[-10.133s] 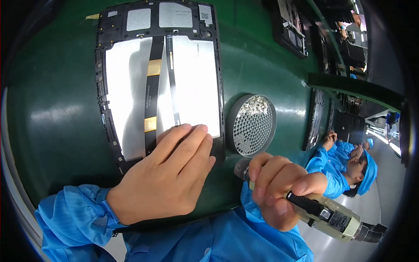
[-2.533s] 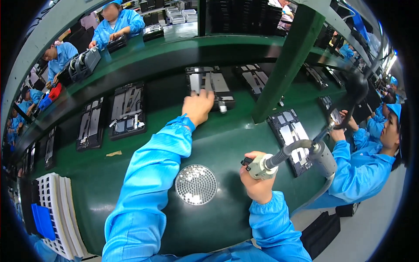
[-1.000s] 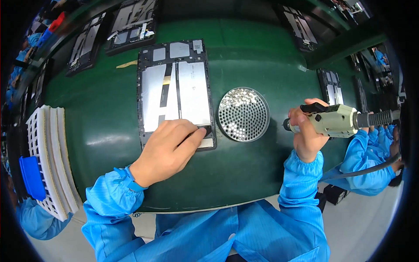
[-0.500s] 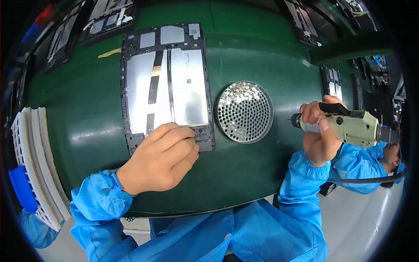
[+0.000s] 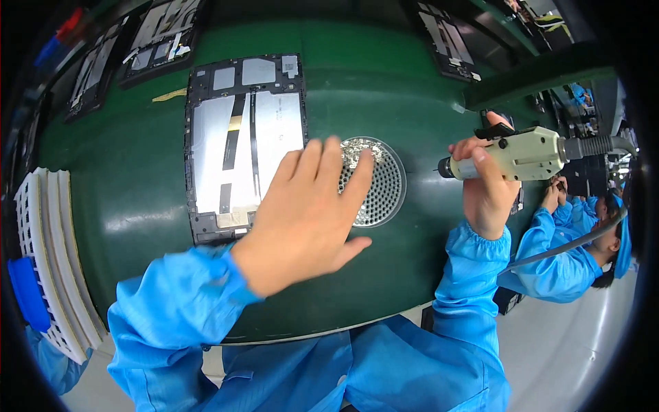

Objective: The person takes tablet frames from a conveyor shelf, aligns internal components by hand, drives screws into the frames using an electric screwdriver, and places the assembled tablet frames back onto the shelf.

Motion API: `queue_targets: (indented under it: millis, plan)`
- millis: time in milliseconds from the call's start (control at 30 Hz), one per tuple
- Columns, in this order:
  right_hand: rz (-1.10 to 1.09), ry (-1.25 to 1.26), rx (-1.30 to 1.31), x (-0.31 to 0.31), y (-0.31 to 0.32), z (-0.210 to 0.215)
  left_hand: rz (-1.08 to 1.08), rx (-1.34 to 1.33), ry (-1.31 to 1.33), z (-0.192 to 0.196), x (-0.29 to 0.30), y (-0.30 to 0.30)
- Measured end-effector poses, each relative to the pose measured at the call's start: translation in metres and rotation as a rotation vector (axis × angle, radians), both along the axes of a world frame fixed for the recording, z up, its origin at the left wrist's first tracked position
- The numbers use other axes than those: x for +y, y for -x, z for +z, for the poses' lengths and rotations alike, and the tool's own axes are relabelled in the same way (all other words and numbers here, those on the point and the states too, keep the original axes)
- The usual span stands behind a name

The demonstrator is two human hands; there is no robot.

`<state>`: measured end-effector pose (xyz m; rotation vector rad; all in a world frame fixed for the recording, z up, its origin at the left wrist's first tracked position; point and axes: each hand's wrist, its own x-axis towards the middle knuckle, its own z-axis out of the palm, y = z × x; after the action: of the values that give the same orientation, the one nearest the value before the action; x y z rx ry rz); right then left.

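My left hand is open with its fingers spread, palm down. It hovers between an opened tablet and a round screw tray, hiding the tablet's lower right corner and the tray's left part. The tablet has a black frame, silver inner plates and dark ribbon cables. Small shiny screws sit in the tray's holes and lie loose at its far side. My right hand grips a cream electric screwdriver. The tool is held sideways above the table, its bit pointing left and its cord trailing right.
More tablet bodies lie along the far left, and another at the far right. White slotted trays stand at the left with a blue piece. A yellow strip lies near the tablet. Another person works at the right.
My left hand has left the tablet's near edge and moved right toward the screw tray, its fingers spreading. My right hand has raised the screwdriver slightly. The head view has shifted a little.
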<state>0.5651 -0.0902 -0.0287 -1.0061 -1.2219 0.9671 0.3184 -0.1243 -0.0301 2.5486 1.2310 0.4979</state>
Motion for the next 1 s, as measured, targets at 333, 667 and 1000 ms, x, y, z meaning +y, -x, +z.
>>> queue_targets:
  millis: [333,667,1000]
  plan:
    - [-0.107,0.031,0.000,-0.005,-0.005,0.004,-0.199,-0.006,0.081,-0.029,0.040,-0.020]
    - [0.058,-0.182,0.101,-0.024,0.019,-0.003,-0.087,0.114,0.005,-0.004,0.023,0.045]
    - [0.303,-0.133,0.103,-0.038,0.091,-0.003,0.158,-0.047,0.132,-0.037,-0.004,0.107]
